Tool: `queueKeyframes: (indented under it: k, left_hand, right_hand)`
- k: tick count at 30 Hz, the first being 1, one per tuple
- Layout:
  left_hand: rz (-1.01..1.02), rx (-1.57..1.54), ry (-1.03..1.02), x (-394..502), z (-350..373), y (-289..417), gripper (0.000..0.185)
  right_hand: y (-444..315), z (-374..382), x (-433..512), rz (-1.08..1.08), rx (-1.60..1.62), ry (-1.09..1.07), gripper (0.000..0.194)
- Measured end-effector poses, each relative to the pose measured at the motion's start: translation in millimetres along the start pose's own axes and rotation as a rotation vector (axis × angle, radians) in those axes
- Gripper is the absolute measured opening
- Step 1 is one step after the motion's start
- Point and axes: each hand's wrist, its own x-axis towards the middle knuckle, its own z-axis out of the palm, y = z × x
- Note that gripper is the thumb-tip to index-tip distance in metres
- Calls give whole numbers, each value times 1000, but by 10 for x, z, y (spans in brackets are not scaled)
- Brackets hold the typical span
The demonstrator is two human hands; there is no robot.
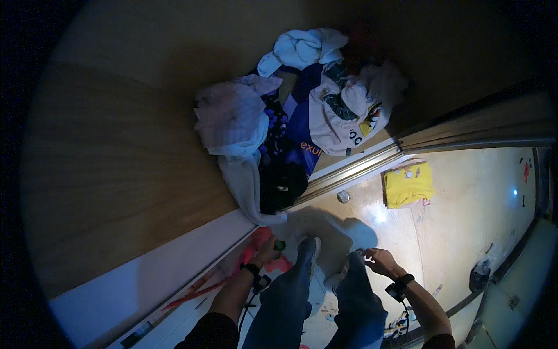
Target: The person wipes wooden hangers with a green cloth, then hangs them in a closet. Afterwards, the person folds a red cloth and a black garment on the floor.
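My left hand (267, 252) is closed around a dark green item (280, 245), possibly cloth, beside red fabric (260, 237) at the edge of the wooden platform. My right hand (380, 261) hangs near my right knee with its fingers partly curled; whether anything small is between them cannot be told. A heap of clothes lies in front of me on the wooden boards: a white garment (309, 46), a pale crumpled garment (233, 115), a dark blue printed cloth (303, 131), a white printed shirt (331, 122) and a black furry piece (283, 187).
A folded yellow shirt (409, 184) lies on the light floor past a metal sliding-door track (355, 168). Near the track stands a small round object (343, 196). A dark bag-like item (479, 275) rests by the far right edge. A grey mat (322, 222) is under my feet.
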Motion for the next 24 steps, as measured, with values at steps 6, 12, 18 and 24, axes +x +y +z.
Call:
queueKeyframes:
  k: [6,12,18,24]
  left_hand:
    - [22,-213,146,718,278,-524,69]
    - [155,53,315,622,202,-595,65]
    - [157,407,401,390,-90,-499,56]
    - [33,701,338,493,-128,-844,48]
  right_hand:
    - [831,559,514,37,99,52,24]
    - [1104,853,1206,-210,26,142,21]
    - [917,749,1563,-303,-17,245,26]
    - [688,886,1541,-127,49,142,26]
